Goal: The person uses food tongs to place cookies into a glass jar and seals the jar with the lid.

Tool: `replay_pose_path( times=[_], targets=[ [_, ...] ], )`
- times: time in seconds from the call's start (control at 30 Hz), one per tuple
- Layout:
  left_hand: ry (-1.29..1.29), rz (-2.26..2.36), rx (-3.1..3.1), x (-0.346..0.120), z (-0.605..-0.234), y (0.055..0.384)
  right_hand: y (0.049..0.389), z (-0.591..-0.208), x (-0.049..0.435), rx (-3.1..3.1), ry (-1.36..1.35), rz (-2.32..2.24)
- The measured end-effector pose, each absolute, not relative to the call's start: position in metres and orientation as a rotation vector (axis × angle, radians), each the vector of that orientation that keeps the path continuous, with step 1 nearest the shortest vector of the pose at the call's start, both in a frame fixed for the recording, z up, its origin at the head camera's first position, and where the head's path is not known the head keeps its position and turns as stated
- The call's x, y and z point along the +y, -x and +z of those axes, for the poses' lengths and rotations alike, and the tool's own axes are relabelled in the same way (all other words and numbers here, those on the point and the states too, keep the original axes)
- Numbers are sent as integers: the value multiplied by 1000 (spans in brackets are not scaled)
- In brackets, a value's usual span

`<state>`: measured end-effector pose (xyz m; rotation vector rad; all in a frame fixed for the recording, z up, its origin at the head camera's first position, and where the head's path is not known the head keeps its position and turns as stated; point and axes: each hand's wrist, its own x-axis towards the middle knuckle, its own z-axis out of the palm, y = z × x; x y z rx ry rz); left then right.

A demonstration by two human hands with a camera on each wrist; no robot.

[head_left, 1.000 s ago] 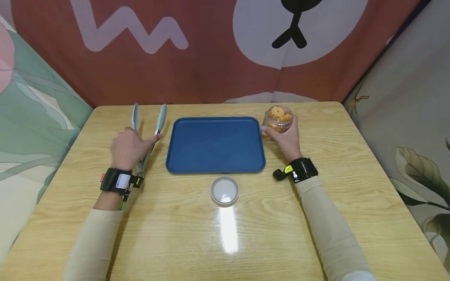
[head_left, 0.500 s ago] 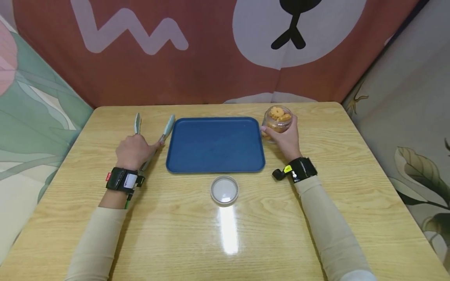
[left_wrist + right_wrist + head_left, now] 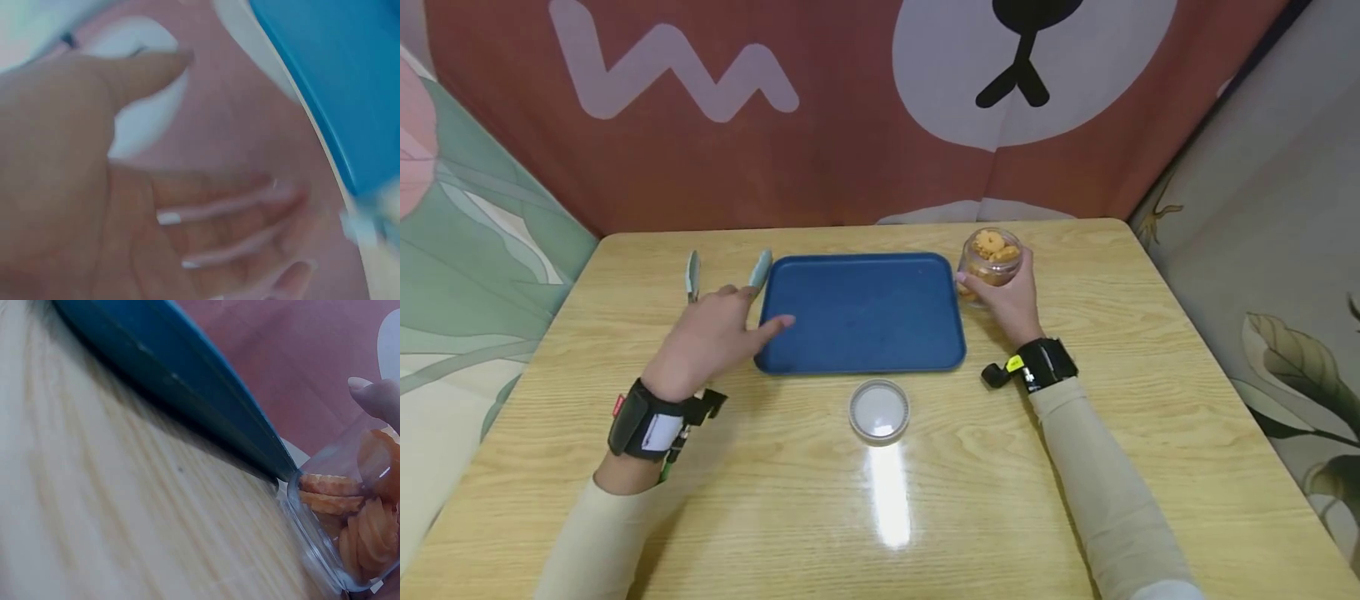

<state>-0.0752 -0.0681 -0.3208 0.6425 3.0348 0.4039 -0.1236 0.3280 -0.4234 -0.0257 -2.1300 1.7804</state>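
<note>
My left hand (image 3: 711, 342) is held over the tongs (image 3: 761, 268), its fingers extended and its thumb reaching across the left edge of the blue tray (image 3: 865, 312). Two pale blue tong tips show beyond the fingers; the rest of the tongs is hidden under the hand. In the left wrist view the palm and fingers (image 3: 206, 206) appear blurred, with nothing in them. At the tray's right side, my right hand (image 3: 1017, 302) grips a clear jar (image 3: 967, 265) of cookies (image 3: 989, 242). The right wrist view shows several ridged cookies (image 3: 369, 540) through the jar wall.
A round clear lid (image 3: 880, 411) lies on the wooden table (image 3: 790, 500) just in front of the tray. Behind the table's far edge hangs a reddish-brown printed cloth (image 3: 835, 150). Patterned cloths flank the table on both sides.
The tongs have been drawn toward the person and sit nearer the tray. My left hand has let them go, lifted and shifted right. My right hand and the jar have stayed put.
</note>
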Motion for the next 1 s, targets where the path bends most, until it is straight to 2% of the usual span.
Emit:
replay_pose_path(
  times=[0.13, 0.43, 0.63, 1.0],
  targets=[
    [-987, 457, 2821, -33, -319, 56, 119, -415, 325, -2138, 26, 1753],
    [-1446, 386, 2699, 12, -356, 34, 127, -425, 330, -2141, 22, 1748],
    [-1482, 339, 2703, 27, -375, 23, 134, -443, 338, -2133, 7, 1741],
    [-1490, 374, 2724, 33, -386, 18, 136, -446, 337, -2111, 1, 1760]
  ],
)
